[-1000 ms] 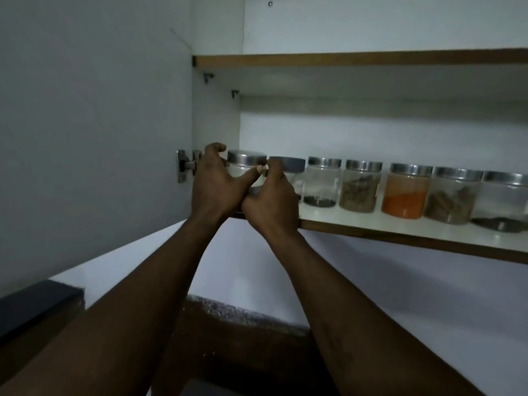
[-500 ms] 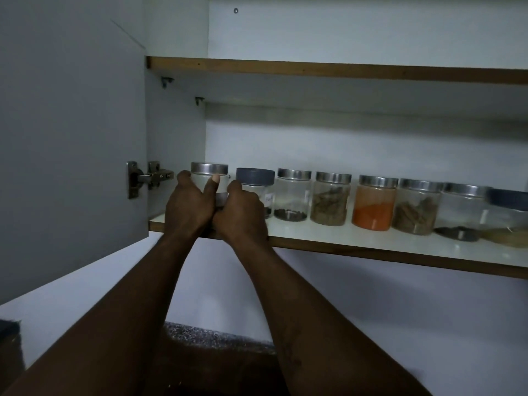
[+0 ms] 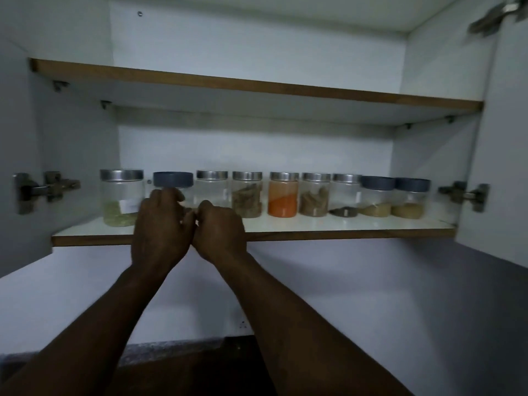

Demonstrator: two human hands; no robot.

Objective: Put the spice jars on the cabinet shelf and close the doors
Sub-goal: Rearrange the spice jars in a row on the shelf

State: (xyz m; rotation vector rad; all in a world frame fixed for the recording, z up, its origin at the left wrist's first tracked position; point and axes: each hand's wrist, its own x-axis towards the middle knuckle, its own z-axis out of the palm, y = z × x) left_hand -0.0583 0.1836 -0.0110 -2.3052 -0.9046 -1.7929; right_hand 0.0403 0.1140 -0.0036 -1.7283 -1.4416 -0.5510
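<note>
Jars are lining the white shelf, one holding orange powder. The left hand and right hand are curling by the blue-lid jar, grip unclear. Doors are hanging open.

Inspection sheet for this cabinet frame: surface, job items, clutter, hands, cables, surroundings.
Surface: lower shelf, white top, brown front edge.
Job's things: nine spice jars upright in one row on it; left door and right door both open.
Clutter: nothing seen.
Grippers: left hand in front of the blue-lidded jar, fingers curled; right hand touching it; whether either grips a jar cannot be told.
Cables: nothing seen.
Surroundings: upper shelf, hinges, wall below.
</note>
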